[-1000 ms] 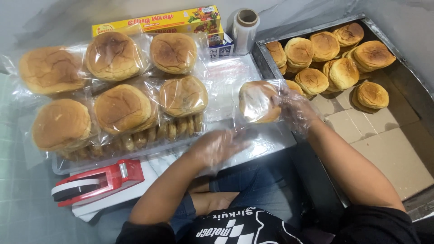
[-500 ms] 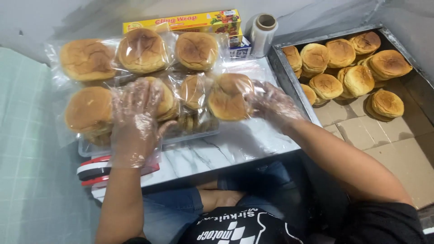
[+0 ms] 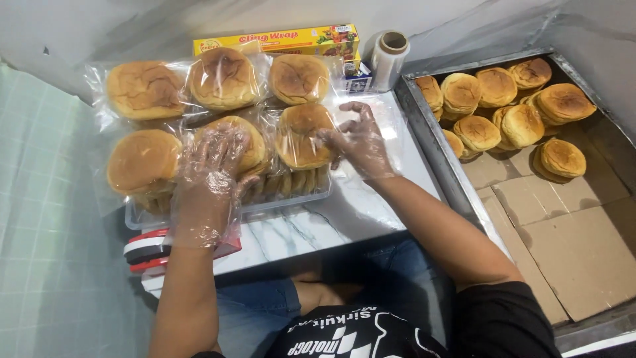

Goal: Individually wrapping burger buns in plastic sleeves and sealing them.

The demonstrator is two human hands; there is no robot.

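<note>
- A red and white tape dispenser (image 3: 149, 252) lay nearest, at the marble table's (image 3: 344, 219) left edge.
- The gloved left hand (image 3: 212, 172) rested open, fingers spread, on a wrapped bun (image 3: 248, 142).
- The gloved right hand (image 3: 358, 139) touched another wrapped bun (image 3: 303, 136), fingers loosely open.
- A yellow cling-film box (image 3: 278, 41) lay farthest.
- Right, a metal tray (image 3: 430, 132) held unwrapped buns (image 3: 520, 122).

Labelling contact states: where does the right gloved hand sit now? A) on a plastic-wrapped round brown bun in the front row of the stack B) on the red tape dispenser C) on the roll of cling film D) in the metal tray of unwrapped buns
A: the right hand rests against the wrapped bun, clear of the metal tray.
</note>
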